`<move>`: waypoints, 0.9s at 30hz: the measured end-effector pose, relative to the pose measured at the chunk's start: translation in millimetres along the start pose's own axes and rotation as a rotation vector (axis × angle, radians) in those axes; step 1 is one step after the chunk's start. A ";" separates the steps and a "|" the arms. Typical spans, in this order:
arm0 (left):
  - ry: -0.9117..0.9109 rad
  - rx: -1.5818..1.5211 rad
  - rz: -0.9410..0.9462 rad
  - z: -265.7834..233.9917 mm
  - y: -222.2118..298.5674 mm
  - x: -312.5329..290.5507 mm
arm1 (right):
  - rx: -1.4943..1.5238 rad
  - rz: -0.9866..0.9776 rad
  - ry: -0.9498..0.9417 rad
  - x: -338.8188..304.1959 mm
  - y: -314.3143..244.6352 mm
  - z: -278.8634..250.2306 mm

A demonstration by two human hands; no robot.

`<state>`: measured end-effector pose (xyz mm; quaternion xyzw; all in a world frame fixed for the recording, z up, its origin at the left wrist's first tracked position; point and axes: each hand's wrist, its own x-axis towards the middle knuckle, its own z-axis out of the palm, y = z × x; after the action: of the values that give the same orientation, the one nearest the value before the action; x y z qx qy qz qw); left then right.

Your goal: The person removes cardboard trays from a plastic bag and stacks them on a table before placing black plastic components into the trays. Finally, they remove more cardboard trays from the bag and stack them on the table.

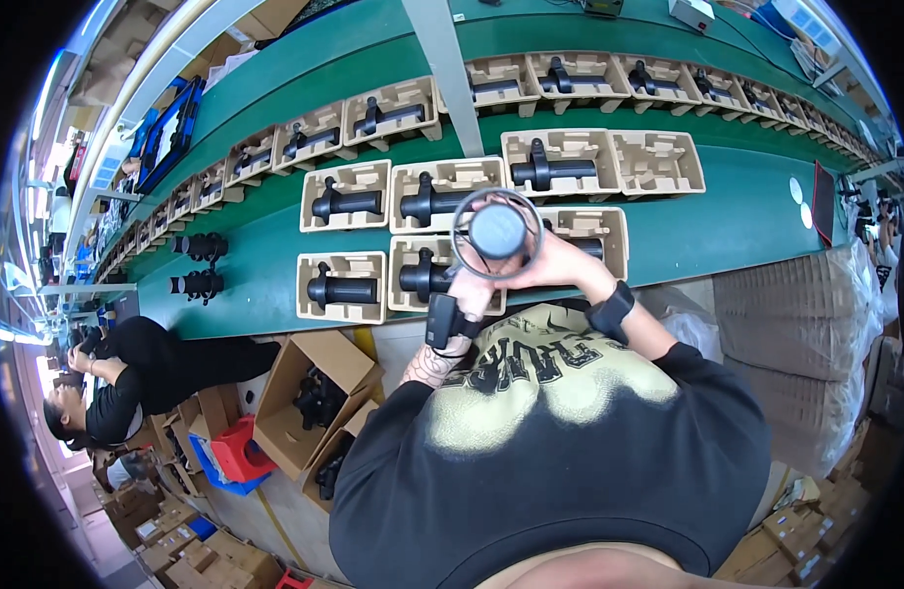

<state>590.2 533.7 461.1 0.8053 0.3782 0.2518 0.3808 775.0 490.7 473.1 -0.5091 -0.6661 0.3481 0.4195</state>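
Note:
In front of my chest, both hands hold a cylinder with a round grey end (498, 232), seen nearly end-on, with a thin dark ring around it. My left hand (470, 292) is closed on its near side, partly hidden beneath the ring. From the right, my right hand (550, 259) grips it with bent fingers; some of them are hidden behind it. Just beyond and beside my hands are tan moulded trays (383, 257), most holding a black cylindrical part with a bracket (352, 290). One tray (658, 163) at the right shows only its moulded hollows.
The trays stand on a green bench (746, 211), with a long row of similar trays behind. A metal post (442, 59) rises there. Black parts (197, 285) stand at left. Below are an open carton (319, 378) and a seated person (128, 383). Stacked trays (786, 344) are at right.

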 end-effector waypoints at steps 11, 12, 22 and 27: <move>-0.022 -0.730 0.056 -49.0 92.6 44.5 | -1.211 0.200 0.682 -73.3 67.6 -159.9; -0.059 -0.645 0.349 -70.9 113.3 50.0 | -1.227 0.217 0.734 -79.6 85.3 -170.4; -0.215 -1.137 0.931 -100.3 204.9 19.6 | -0.744 0.212 0.742 -124.3 184.7 -189.8; -0.295 -1.227 0.955 -93.7 215.4 18.0 | -1.063 0.586 0.359 -93.6 166.0 -131.8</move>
<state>625.7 496.4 691.1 0.5518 -0.2691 0.4421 0.6540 971.7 444.5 359.6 -0.8596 -0.5003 -0.0207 0.1017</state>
